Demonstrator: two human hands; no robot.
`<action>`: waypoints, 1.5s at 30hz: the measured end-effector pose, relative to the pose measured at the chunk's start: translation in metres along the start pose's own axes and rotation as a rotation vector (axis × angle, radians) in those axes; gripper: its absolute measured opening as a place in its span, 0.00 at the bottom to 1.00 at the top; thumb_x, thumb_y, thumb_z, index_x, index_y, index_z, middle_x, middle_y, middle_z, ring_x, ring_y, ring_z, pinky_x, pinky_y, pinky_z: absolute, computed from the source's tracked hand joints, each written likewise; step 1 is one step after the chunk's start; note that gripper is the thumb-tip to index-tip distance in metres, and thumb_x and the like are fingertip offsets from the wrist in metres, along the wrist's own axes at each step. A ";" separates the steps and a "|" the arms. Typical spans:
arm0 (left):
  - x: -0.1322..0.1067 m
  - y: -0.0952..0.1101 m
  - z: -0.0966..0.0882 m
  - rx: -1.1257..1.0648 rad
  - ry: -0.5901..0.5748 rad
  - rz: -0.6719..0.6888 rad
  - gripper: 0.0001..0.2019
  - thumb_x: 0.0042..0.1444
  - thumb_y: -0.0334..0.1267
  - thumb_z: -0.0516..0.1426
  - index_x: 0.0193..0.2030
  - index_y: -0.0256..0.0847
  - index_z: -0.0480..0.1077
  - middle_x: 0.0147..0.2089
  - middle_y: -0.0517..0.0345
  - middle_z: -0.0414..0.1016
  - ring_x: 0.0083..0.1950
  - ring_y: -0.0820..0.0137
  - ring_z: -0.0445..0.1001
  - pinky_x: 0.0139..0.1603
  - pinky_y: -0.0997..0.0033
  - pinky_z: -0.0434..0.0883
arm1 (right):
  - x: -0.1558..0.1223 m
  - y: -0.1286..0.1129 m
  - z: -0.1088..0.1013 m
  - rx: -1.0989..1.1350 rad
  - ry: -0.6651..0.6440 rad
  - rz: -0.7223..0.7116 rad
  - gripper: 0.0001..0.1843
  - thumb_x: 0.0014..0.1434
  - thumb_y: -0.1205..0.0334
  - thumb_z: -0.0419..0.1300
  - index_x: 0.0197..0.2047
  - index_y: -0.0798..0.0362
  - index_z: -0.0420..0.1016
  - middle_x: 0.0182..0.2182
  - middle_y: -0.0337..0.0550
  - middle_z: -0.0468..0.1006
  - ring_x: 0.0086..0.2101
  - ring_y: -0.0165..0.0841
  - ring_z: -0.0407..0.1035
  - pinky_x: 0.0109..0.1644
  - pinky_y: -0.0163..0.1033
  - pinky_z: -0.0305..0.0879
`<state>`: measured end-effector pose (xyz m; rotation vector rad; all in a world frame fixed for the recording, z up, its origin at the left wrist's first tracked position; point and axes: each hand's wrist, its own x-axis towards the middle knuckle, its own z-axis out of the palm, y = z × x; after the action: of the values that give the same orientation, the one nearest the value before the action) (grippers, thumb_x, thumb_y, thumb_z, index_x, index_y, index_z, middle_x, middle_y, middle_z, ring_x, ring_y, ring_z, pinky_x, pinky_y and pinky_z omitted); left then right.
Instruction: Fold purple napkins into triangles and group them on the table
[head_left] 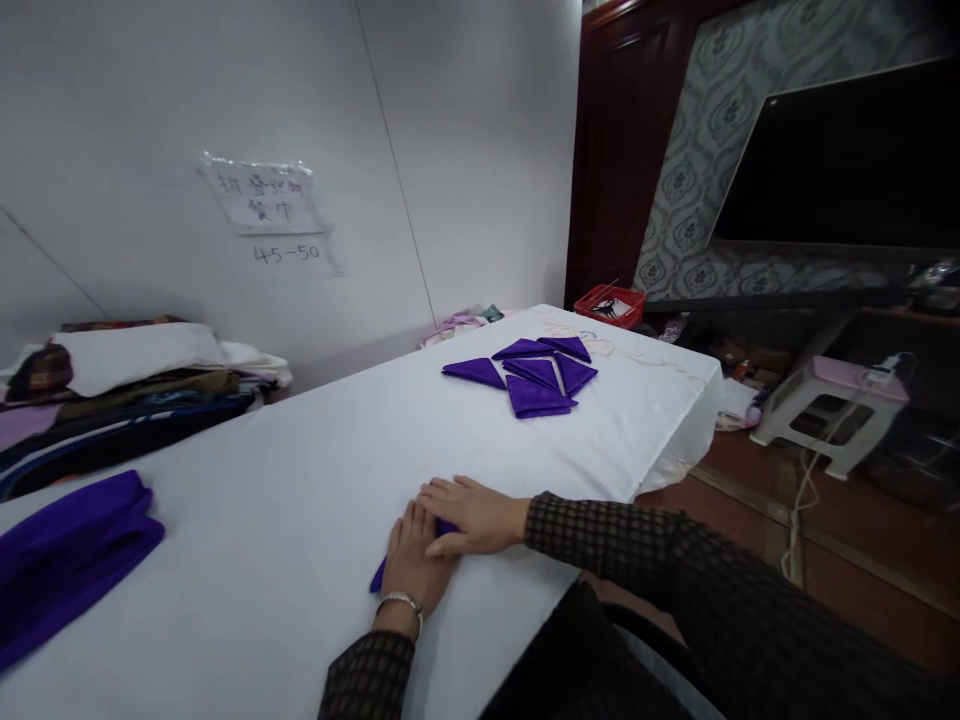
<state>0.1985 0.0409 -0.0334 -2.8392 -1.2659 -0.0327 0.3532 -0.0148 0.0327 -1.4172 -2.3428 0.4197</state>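
Observation:
A small folded purple napkin [445, 526] lies on the white-covered table under both of my hands, and most of it is hidden. My left hand [417, 562], with a bracelet at the wrist, rests flat on it with fingers stretched forward. From the right comes my right hand [478, 516], palm down and fingers extended, its fingertips touching the left hand's fingers. Farther back sits a group of purple napkins folded into triangles [534, 374]. A larger heap of loose purple cloth [71, 560] lies at the table's left edge.
Piled fabrics [150, 370] stand behind the table on the left. A red basket [611, 305] with a black-handled item is past the far end. On the floor at right is a plastic stool [840, 400] with a cable. Paper signs [266, 210] hang on the wall.

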 end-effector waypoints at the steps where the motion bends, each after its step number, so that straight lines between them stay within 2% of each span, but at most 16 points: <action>1: -0.001 0.000 -0.001 0.015 -0.012 0.011 0.30 0.56 0.40 0.49 0.66 0.30 0.56 0.68 0.43 0.54 0.69 0.55 0.50 0.67 0.54 0.50 | 0.012 -0.001 0.006 -0.006 -0.007 -0.023 0.40 0.62 0.39 0.48 0.66 0.62 0.53 0.65 0.60 0.53 0.64 0.44 0.45 0.66 0.51 0.41; 4: -0.002 0.003 -0.003 0.020 -0.023 0.011 0.31 0.55 0.40 0.50 0.66 0.32 0.56 0.68 0.43 0.55 0.69 0.55 0.50 0.67 0.53 0.48 | 0.031 0.005 0.024 -0.012 -0.047 -0.030 0.37 0.62 0.40 0.48 0.63 0.61 0.57 0.64 0.60 0.56 0.63 0.44 0.49 0.65 0.49 0.45; 7: -0.002 0.005 -0.005 -0.008 -0.019 -0.014 0.33 0.56 0.44 0.49 0.67 0.29 0.53 0.69 0.41 0.51 0.70 0.55 0.48 0.67 0.54 0.49 | 0.030 0.016 0.033 0.008 -0.040 -0.016 0.40 0.62 0.40 0.47 0.66 0.62 0.53 0.65 0.60 0.53 0.64 0.41 0.46 0.66 0.47 0.41; 10: -0.003 0.006 -0.008 -0.035 -0.050 -0.035 0.34 0.56 0.43 0.49 0.67 0.27 0.51 0.70 0.41 0.49 0.70 0.56 0.46 0.68 0.55 0.48 | 0.023 0.021 0.034 0.023 -0.023 0.006 0.43 0.62 0.39 0.47 0.67 0.65 0.48 0.66 0.63 0.50 0.65 0.41 0.43 0.67 0.46 0.38; 15: -0.003 0.008 -0.015 -0.043 -0.088 -0.049 0.35 0.56 0.43 0.48 0.68 0.26 0.48 0.71 0.42 0.46 0.71 0.57 0.44 0.68 0.56 0.46 | 0.020 0.016 0.032 0.016 -0.005 0.063 0.45 0.61 0.36 0.45 0.67 0.66 0.49 0.65 0.64 0.51 0.65 0.43 0.44 0.66 0.48 0.38; 22: -0.009 0.008 -0.017 -0.078 -0.079 -0.066 0.37 0.57 0.49 0.47 0.69 0.28 0.46 0.71 0.44 0.45 0.72 0.57 0.41 0.68 0.51 0.44 | 0.019 0.019 0.033 -0.007 -0.032 0.082 0.45 0.61 0.36 0.44 0.67 0.66 0.49 0.65 0.63 0.51 0.65 0.45 0.44 0.66 0.51 0.38; 28: -0.032 -0.012 -0.004 -0.103 -0.021 -0.109 0.38 0.58 0.55 0.45 0.68 0.29 0.48 0.71 0.41 0.46 0.71 0.55 0.43 0.67 0.46 0.47 | 0.018 0.019 0.034 -0.052 -0.024 0.079 0.43 0.61 0.37 0.45 0.66 0.64 0.53 0.65 0.61 0.53 0.65 0.45 0.44 0.66 0.51 0.39; 34: -0.063 -0.035 0.005 -0.093 0.012 -0.144 0.38 0.59 0.57 0.43 0.68 0.30 0.49 0.70 0.41 0.49 0.71 0.57 0.45 0.66 0.48 0.49 | 0.018 0.019 0.035 -0.030 -0.037 0.084 0.45 0.61 0.35 0.43 0.66 0.65 0.52 0.66 0.61 0.51 0.65 0.44 0.42 0.66 0.51 0.38; 39: -0.080 -0.039 0.001 -0.083 -0.010 -0.167 0.38 0.59 0.57 0.42 0.68 0.30 0.47 0.70 0.41 0.49 0.71 0.57 0.45 0.66 0.47 0.48 | 0.018 0.020 0.035 -0.019 -0.039 0.087 0.47 0.60 0.33 0.41 0.67 0.65 0.51 0.66 0.61 0.50 0.65 0.44 0.41 0.66 0.50 0.37; 45: -0.089 -0.041 0.000 -0.094 -0.043 -0.188 0.38 0.59 0.57 0.42 0.68 0.30 0.48 0.70 0.42 0.49 0.71 0.58 0.45 0.67 0.47 0.47 | 0.017 0.018 0.035 -0.042 -0.042 0.085 0.47 0.59 0.32 0.42 0.66 0.65 0.52 0.66 0.61 0.50 0.65 0.44 0.42 0.66 0.50 0.37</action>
<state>0.1082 0.0026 -0.0356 -2.8007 -1.5770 -0.0368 0.3440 0.0064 -0.0031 -1.5465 -2.3437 0.4298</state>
